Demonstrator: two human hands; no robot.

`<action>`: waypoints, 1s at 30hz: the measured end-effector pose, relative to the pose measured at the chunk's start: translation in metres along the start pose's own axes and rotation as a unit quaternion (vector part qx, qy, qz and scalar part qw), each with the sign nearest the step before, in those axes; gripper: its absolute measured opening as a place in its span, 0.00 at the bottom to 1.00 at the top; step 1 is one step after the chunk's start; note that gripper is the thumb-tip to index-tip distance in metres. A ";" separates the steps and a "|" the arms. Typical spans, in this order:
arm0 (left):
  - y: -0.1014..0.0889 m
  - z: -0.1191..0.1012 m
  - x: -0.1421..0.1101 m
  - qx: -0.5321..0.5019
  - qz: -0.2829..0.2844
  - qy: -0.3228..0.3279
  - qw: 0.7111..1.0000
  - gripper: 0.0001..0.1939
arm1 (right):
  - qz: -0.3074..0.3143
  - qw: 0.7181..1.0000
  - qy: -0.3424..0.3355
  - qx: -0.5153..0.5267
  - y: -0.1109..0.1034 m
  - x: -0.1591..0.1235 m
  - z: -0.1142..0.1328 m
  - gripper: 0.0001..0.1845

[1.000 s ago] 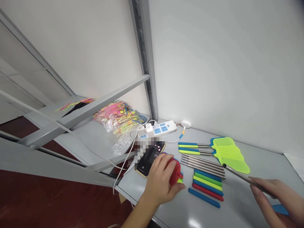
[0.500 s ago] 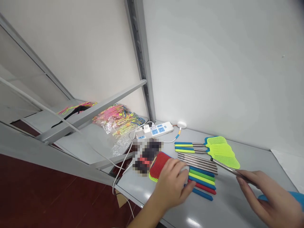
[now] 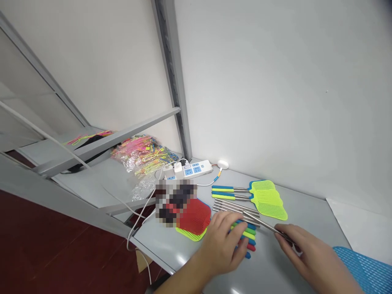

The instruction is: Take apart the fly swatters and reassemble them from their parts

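My left hand [image 3: 225, 239] lies over a row of coloured foam handle grips [image 3: 249, 236] on the grey table [image 3: 275, 269], its fingers curled onto them. My right hand [image 3: 306, 255] is closed on a thin metal rod [image 3: 260, 223], whose tip points left toward several loose metal rods [image 3: 228, 205]. A blue mesh swatter head [image 3: 364, 269] shows at the lower right beside my right wrist. A stack of swatter heads, red on top [image 3: 192, 216], lies to the left of my left hand. Finished swatters with yellow-green heads [image 3: 268, 200] lie behind.
A white power strip [image 3: 191, 168] with chargers and cables sits at the wall. A blurred dark device [image 3: 173, 202] lies beside the red head. A clear bag of colourful small parts [image 3: 142, 153] rests on the left shelf, behind a grey metal frame [image 3: 171, 81]. White paper [image 3: 361, 228] lies at right.
My left hand has left the red swatter heads and moved right onto the coloured grips. My right hand has swung the metal rod leftward, closer to the left hand. The view has shifted.
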State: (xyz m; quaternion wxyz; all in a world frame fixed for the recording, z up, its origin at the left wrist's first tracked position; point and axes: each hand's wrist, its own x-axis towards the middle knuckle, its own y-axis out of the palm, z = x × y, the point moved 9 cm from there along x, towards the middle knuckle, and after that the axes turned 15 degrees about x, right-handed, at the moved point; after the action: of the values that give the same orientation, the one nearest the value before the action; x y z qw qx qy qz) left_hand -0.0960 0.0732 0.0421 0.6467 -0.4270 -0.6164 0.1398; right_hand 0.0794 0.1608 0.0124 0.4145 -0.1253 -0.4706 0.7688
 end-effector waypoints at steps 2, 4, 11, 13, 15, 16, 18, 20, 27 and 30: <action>-0.006 0.002 0.002 0.025 -0.033 -0.019 0.999 0.20 | 0.028 0.999 -0.019 0.007 0.007 0.001 0.012 0.13; -0.004 0.001 0.004 0.062 -0.029 -0.031 0.997 0.20 | 0.056 0.996 -0.065 0.008 0.018 0.002 0.030 0.12; 0.005 -0.007 -0.004 0.098 0.015 0.029 0.995 0.19 | -0.084 0.966 -0.232 -0.077 0.000 -0.005 0.088 0.07; -0.005 0.003 -0.009 0.083 0.014 0.011 0.996 0.19 | -0.202 0.952 -0.194 -0.121 -0.030 -0.014 0.083 0.16; -0.015 0.015 -0.014 0.060 0.013 -0.008 0.998 0.18 | -0.314 0.942 -0.082 -0.082 -0.063 -0.027 0.060 0.32; -0.019 0.019 -0.017 0.050 0.012 -0.009 0.999 0.18 | -0.339 0.940 -0.019 -0.021 -0.072 -0.033 0.043 0.40; -0.026 0.025 -0.019 0.041 0.009 -0.002 0.999 0.19 | -0.330 0.928 0.114 0.128 -0.070 -0.040 0.008 0.48; -0.031 0.031 -0.020 0.050 0.009 0.000 0.999 0.20 | -0.284 0.903 0.232 0.224 -0.056 -0.045 -0.015 0.45; -0.030 0.039 -0.015 0.121 0.117 0.008 0.986 0.21 | -0.247 0.880 0.311 0.259 -0.047 -0.030 0.012 0.33; -0.028 0.041 -0.011 0.168 0.163 -0.034 0.972 0.18 | -0.224 0.880 0.288 0.304 -0.035 -0.009 0.031 0.29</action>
State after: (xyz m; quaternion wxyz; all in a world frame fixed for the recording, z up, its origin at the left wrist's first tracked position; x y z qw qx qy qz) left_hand -0.1451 0.0645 0.0499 0.6564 -0.4021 -0.5274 0.3595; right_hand 0.0856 0.1420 0.0559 0.7109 -0.1001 -0.0893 0.6904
